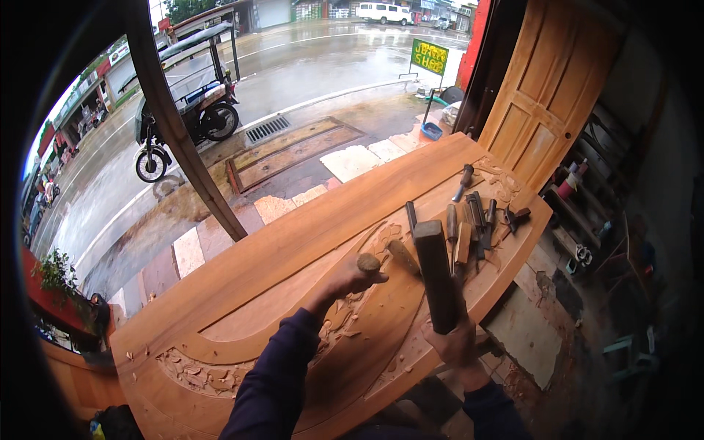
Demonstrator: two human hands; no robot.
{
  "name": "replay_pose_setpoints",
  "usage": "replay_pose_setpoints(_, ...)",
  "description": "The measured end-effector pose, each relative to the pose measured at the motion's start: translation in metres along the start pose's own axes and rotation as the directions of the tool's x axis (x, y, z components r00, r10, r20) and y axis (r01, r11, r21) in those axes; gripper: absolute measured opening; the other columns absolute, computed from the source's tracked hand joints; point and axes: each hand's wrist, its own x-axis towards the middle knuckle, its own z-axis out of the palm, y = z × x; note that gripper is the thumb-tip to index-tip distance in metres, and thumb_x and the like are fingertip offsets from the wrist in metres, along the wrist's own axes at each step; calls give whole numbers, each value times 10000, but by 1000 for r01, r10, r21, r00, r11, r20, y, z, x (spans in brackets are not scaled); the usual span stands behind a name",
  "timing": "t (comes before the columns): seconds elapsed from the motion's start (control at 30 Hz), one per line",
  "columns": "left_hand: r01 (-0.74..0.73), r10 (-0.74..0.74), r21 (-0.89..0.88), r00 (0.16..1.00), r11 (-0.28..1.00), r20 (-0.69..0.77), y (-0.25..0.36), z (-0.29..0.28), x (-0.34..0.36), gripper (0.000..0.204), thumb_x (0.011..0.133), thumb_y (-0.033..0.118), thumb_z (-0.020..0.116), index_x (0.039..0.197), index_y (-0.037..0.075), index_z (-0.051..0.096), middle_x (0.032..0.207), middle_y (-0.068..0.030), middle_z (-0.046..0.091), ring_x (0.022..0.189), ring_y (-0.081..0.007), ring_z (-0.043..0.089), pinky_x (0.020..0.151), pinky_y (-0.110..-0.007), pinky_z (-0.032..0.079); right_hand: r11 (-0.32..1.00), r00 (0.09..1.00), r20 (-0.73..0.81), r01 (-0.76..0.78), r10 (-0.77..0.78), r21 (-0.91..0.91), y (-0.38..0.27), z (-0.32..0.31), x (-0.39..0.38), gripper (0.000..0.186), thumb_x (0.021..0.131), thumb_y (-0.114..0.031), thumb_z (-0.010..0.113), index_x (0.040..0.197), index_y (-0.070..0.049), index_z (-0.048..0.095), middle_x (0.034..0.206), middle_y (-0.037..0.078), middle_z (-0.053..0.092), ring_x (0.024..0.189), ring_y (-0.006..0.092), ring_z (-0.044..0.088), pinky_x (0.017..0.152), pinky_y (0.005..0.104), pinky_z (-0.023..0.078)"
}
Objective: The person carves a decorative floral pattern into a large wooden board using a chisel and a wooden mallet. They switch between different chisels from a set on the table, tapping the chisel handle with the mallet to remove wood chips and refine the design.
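A large wooden panel [293, 235] with carved leaf-like relief lies in front of me. My left hand [350, 284] is closed around a chisel, whose round wooden handle end [368, 262] points up; its blade is hidden below the hand. My right hand [453, 342] grips a dark, blocky wooden mallet [434, 275], raised to the right of the chisel. Wood chips [202, 370] lie in the carved groove at the near left. Just beyond my left hand, a thick wooden handle [402, 257] rests on the panel.
Several hand tools lie on the panel's right part, among them a wooden-handled chisel [467, 176], a wooden block [462, 243] and a dark tool [517, 218]. A panelled door [543, 95] leans at the right. A post [176, 132] stands beyond the panel; a motor tricycle [194, 117] is outside.
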Motion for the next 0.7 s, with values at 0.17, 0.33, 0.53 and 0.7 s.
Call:
replay_pose_setpoints(0.17, -148, 150, 22, 975, 989, -165, -16, -15, -20, 408, 828, 111, 877, 634, 105, 519, 599, 73, 441, 550, -66, 399, 517, -291, 322, 995, 997, 2, -71, 71, -63, -26, -5, -6, 758, 818, -48, 778, 1486, -25, 419, 978, 42, 664, 873, 127, 648, 825, 305, 550)
replay_pose_setpoints(0.33, 7, -14, -342, 1000, 940, -18, -3, 0, 6, 402, 837, 132, 865, 682, 120, 494, 605, 64, 394, 516, -64, 359, 469, -291, 260, 996, 994, -100, -60, 53, -62, -18, -13, -5, 330, 860, -54, 784, 1141, -20, 616, 986, 35, 663, 884, 133, 647, 834, 294, 527)
replay_pose_setpoints(0.53, -93, 70, -357, 995, 929, -74, -11, -9, -24, 401, 883, 164, 860, 688, 130, 511, 591, 72, 403, 459, -41, 314, 431, -264, 192, 1000, 994, -105, 26, -27, -16, -26, -14, -2, 343, 861, -29, 787, 1156, -35, 612, 995, 20, 648, 892, 105, 620, 857, 263, 492)
replay_pose_setpoints(0.7, -122, 99, -326, 991, 938, -86, -13, -1, -22, 362, 871, 184, 868, 710, 114, 552, 603, 67, 423, 481, -36, 316, 448, -256, 194, 994, 986, -131, 98, -103, -44, -34, -19, 6, 342, 871, -10, 767, 1171, -30, 605, 993, 17, 654, 920, 103, 615, 903, 259, 477)
